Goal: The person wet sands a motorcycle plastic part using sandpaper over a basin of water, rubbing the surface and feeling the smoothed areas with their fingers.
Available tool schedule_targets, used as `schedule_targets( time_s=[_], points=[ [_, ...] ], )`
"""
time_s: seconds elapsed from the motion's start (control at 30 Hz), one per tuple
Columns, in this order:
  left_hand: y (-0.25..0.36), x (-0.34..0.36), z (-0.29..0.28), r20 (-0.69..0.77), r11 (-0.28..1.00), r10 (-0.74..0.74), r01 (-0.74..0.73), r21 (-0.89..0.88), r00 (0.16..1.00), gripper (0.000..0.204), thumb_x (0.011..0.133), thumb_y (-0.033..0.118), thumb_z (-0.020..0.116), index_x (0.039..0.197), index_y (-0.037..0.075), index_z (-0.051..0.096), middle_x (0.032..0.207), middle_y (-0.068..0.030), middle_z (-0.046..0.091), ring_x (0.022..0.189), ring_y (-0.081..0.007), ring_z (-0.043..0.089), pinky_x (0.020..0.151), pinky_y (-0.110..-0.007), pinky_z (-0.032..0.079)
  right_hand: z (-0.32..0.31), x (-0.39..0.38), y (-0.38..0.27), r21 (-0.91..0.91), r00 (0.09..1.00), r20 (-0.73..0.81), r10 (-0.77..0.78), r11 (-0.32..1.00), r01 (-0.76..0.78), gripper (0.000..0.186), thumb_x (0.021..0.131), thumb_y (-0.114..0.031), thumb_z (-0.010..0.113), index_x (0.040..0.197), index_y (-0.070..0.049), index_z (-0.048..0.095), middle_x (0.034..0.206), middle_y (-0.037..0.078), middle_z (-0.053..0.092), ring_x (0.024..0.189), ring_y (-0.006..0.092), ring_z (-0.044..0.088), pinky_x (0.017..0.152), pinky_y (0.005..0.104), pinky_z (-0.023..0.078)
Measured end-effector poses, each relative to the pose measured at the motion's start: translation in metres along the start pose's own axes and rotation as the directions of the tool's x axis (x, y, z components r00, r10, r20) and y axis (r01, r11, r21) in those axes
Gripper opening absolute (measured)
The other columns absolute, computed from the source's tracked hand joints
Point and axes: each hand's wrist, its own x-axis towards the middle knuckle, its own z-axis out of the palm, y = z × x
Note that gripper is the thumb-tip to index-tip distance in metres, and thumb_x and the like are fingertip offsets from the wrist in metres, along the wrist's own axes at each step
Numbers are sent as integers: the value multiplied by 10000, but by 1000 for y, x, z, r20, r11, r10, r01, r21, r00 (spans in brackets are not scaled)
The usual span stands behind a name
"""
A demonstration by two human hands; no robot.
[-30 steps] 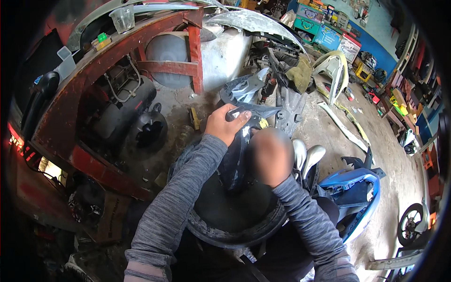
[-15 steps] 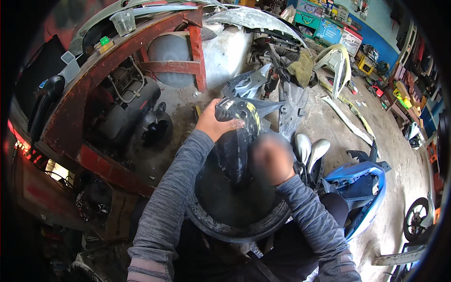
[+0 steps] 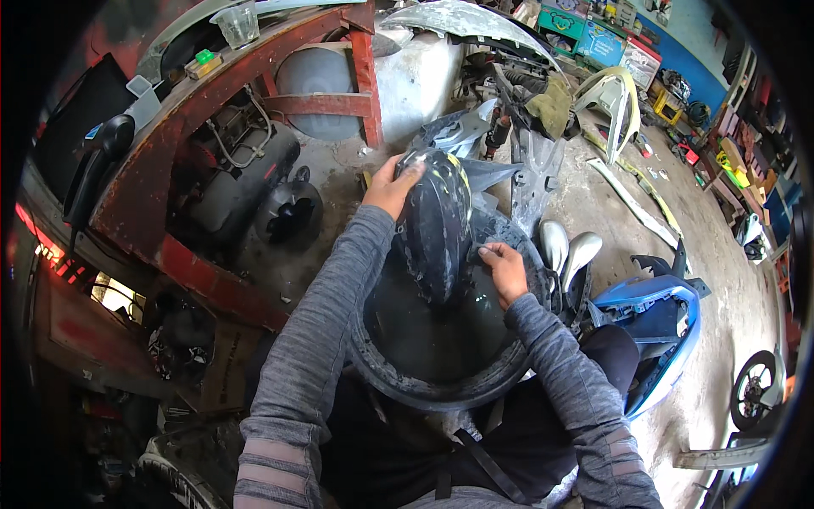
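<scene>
My left hand [image 3: 392, 188] is closed round the upper end of a black, scuffed motorcycle fender [image 3: 437, 225] with yellowish patches along its edge. The fender stands tilted over a round black tub [image 3: 398, 392], its lower end at the murky water [image 3: 424, 339]. To the right of the fender, my right hand [image 3: 507, 273] pinches a small dark sheet [image 3: 480, 254], mostly covered by the fingers; its exact kind is unclear. That hand is over the tub's right side, close to the fender's edge.
Two silver mirror-like parts [image 3: 568, 253] and a blue body panel [image 3: 678, 339] lie right of the tub. A red wooden bench [image 3: 318, 103] stands at the left, with a compressor tank [image 3: 246, 174] under it. More panels [image 3: 538, 170] lie beyond the tub.
The fender has been turned, so its long curved face now shows more. My right hand, blurred before, is now sharp and a little farther right of the fender. The whole view has shifted slightly.
</scene>
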Motion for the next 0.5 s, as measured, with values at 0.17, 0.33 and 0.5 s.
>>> schedule_targets(
  time_s=[0.17,0.33,0.5],
  points=[
    [9,-7,12,20,995,26,-28,92,999,910,595,259,972,1314,-19,488,1187,-123,642,1095,-190,613,995,-330,486,-17,5,76,63,983,20,184,981,-185,144,894,-45,631,1014,21,676,890,99,690,755,188,664,620,346,567],
    [-3,-7,-8,17,990,72,-74,118,997,855,646,261,946,1327,-7,503,1188,-117,652,1090,-190,621,999,-332,479,-10,-18,75,450,944,109,311,832,-326,138,896,-21,582,1023,-25,637,894,93,681,774,232,676,681,388,588],
    [-19,-6,-47,-67,984,53,-41,174,996,647,822,343,821,1306,5,556,1175,-112,677,1079,-187,627,989,-318,462,8,-39,156,204,836,87,542,811,-548,244,881,-56,593,1123,-47,626,1051,129,648,979,287,642,772,521,590]
  ],
)
